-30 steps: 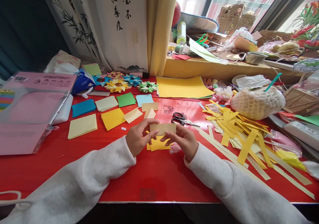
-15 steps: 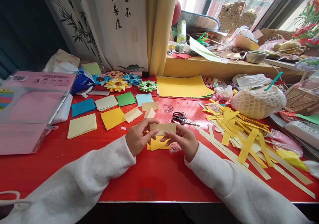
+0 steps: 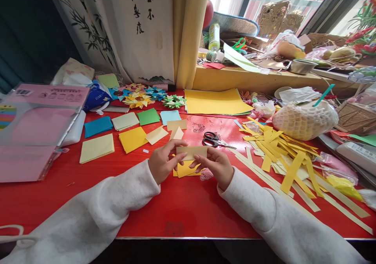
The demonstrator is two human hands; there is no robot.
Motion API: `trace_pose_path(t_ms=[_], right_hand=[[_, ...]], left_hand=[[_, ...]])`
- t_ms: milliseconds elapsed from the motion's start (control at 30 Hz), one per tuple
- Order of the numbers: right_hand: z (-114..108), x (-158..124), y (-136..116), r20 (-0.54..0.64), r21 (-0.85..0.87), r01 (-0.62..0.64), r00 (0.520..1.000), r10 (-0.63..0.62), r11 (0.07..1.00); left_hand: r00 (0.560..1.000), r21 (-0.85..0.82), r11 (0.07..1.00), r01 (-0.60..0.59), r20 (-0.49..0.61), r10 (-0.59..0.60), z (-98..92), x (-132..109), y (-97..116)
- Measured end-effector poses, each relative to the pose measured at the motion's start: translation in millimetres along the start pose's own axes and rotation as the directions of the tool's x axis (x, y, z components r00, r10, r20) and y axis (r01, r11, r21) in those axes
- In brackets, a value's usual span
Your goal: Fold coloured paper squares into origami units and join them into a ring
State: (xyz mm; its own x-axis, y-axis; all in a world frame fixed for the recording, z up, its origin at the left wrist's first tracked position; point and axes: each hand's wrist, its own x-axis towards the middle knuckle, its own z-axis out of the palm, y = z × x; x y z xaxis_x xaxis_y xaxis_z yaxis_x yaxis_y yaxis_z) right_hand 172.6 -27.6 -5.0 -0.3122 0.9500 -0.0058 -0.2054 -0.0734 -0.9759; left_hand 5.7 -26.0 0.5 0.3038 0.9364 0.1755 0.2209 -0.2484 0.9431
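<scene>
Between my two hands, a small tan strip of paper (image 3: 192, 151) is held up level over the table. My left hand (image 3: 164, 160) pinches its left end between thumb and fingers. The right end sits in the fingers of my right hand (image 3: 216, 164). Below the strip lie yellow paper pieces (image 3: 187, 170), partly hidden by my fingers, with a pink patterned scrap (image 3: 206, 174) beside them. Black-handled scissors (image 3: 216, 140) rest just beyond my right hand. Past my left hand are pale paper pieces (image 3: 156, 135) and a yellow paper stack (image 3: 132, 140).
Blue, cream and green paper stacks (image 3: 148, 116) stand at the left, with folded paper stars (image 3: 138, 99) behind. Yellow sheets (image 3: 217, 101) lie at the back. Cut paper strips (image 3: 279, 150) pile up at the right, near a net-wrapped round object (image 3: 305, 119). A pink package (image 3: 38, 134) lies far left.
</scene>
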Motion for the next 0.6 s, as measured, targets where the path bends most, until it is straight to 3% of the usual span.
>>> trace_pose_path(t_ms=[600], right_hand=[[-0.9, 0.2, 1.8, 0.002, 0.011, -0.012, 1.000, 0.012, 1.000]], left_hand=[[0.999, -0.060, 0.997, 0.046, 0.015, -0.046, 1.1, 1.2, -2.9]])
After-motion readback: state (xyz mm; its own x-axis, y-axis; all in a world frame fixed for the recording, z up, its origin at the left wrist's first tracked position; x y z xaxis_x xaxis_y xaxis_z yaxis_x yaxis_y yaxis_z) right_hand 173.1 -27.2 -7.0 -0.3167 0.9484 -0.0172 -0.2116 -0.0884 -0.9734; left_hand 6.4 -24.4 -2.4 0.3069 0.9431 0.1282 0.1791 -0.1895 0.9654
